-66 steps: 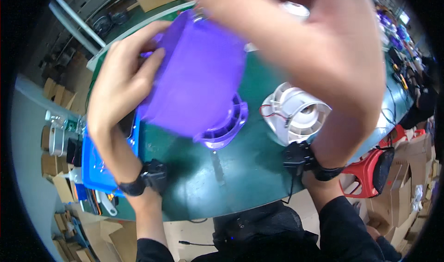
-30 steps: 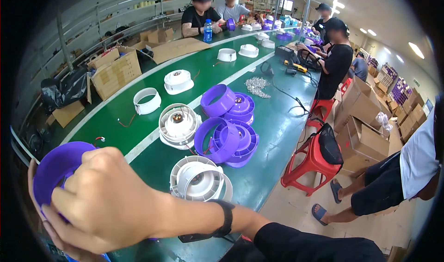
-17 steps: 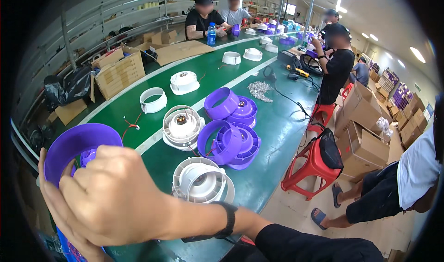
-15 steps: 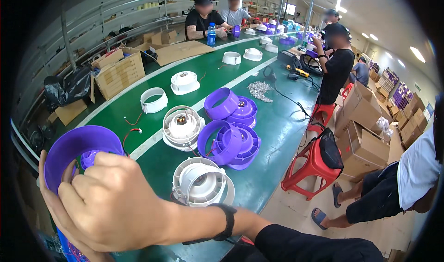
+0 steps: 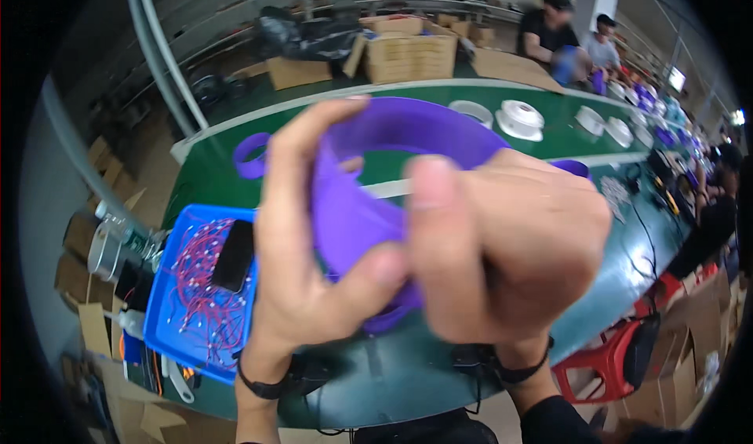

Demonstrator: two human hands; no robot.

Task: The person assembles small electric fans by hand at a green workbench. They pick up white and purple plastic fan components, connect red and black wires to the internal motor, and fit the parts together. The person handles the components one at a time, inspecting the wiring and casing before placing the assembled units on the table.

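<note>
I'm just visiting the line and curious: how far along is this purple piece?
Hard to say what is finished. Both the left hand and right hand grip the purple plastic housing close to the camera. The blue tray of red wires sits beside it, and white parts wait on the green belt.

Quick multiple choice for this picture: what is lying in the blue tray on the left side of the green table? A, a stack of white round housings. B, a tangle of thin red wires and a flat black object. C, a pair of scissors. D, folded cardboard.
B: the blue tray holds a tangle of thin red wires with a flat black object lying on top, just left of the left hand gripping the purple plastic part.
</note>
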